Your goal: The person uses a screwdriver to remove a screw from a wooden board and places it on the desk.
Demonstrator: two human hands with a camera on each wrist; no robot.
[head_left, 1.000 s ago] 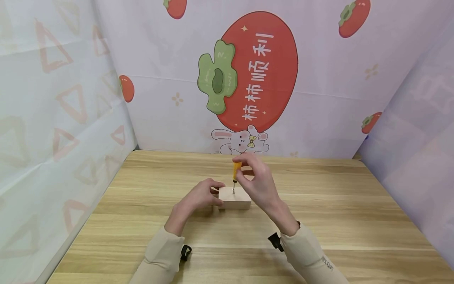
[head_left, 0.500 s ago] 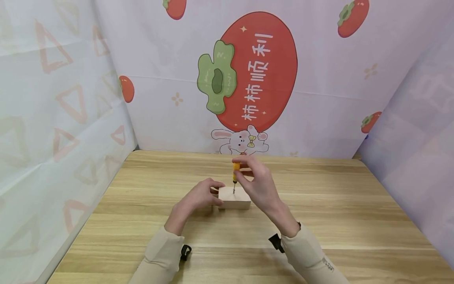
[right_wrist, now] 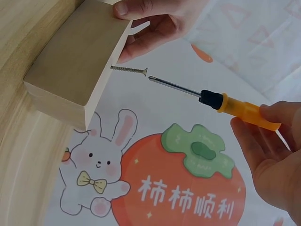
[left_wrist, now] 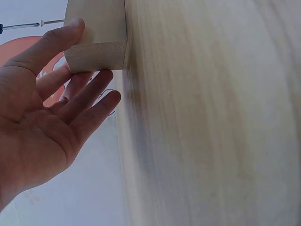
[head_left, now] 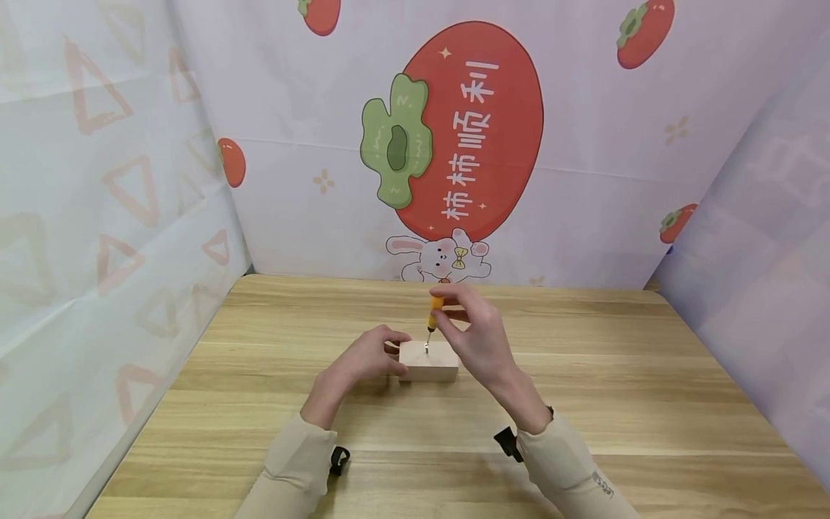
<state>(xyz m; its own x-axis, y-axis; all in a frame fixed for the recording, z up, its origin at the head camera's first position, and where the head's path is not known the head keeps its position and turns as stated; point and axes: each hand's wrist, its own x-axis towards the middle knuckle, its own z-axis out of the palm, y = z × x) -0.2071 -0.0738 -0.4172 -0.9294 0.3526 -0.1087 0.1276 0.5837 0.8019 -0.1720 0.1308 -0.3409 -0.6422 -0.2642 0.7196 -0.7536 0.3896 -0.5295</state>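
Observation:
A pale wooden block (head_left: 429,373) lies on the table. My left hand (head_left: 369,355) holds its left end between thumb and fingers. A screw (right_wrist: 129,70) stands upright in the block's top face, most of its threaded shank exposed. My right hand (head_left: 478,333) pinches the orange handle of a screwdriver (right_wrist: 244,112) above the block. In the right wrist view the screwdriver's tip is just off the screw head, with a small gap, and its shaft leans a little. The left wrist view also has the thumb (left_wrist: 70,33) on the block's side.
The wood-grained table (head_left: 616,389) stretches around the block on all sides. A printed cloth (head_left: 292,216) with a large persimmon and a rabbit hangs behind its back edge. More cloth hangs at the left and right. Black straps (head_left: 340,460) sit at the wrists.
My right hand has shifted slightly right, and the screwdriver now tilts with its tip off the screw head, where it earlier appeared in line with the screw. The left hand and block stay put.

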